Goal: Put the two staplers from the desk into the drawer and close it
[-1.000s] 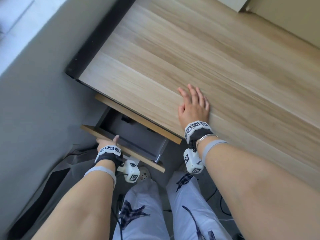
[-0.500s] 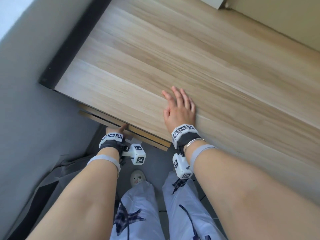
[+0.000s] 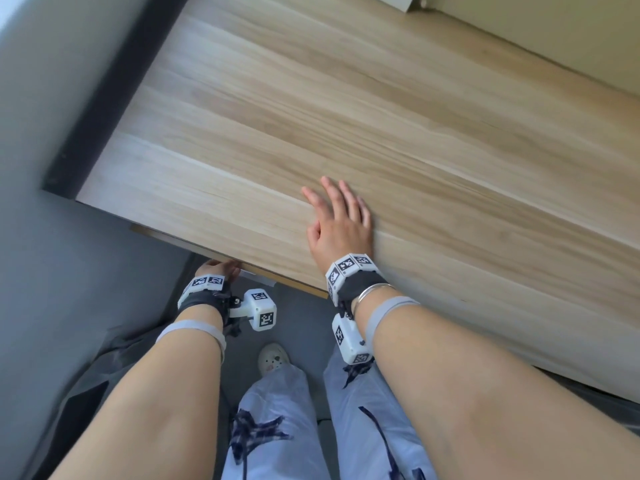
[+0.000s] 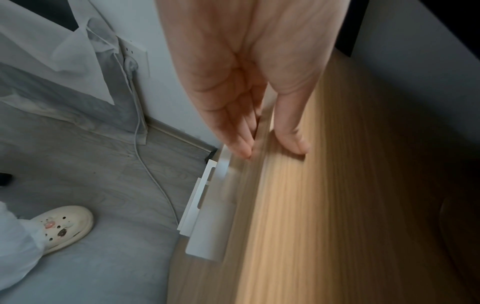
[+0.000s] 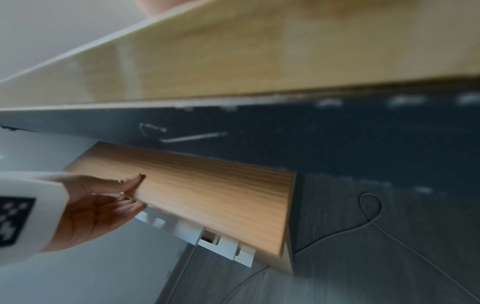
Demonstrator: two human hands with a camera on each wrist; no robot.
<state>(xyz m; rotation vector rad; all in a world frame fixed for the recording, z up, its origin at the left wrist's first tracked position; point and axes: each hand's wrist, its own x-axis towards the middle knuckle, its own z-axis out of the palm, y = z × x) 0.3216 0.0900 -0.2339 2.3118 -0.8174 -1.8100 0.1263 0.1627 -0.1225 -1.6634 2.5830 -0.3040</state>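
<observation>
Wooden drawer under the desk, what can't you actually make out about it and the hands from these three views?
1. Drawer contents: the wooden drawer front hides the inside in every view, so no staplers show.
2. Fully shut or not: motion blur in both wrist views leaves that unclear; the light wooden desk top covers it from the head view.
3. Left hand: fingertips hidden under the desk edge in the head view.
4. Right hand: nearly cut off at the top of the right wrist view.

Both hands (image 3: 341, 225) (image 3: 218, 270) flat, fingers straight

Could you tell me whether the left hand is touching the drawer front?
Touching. The right wrist view shows the left hand with straight fingers pressed flat against the drawer front, no gap between them.
</observation>
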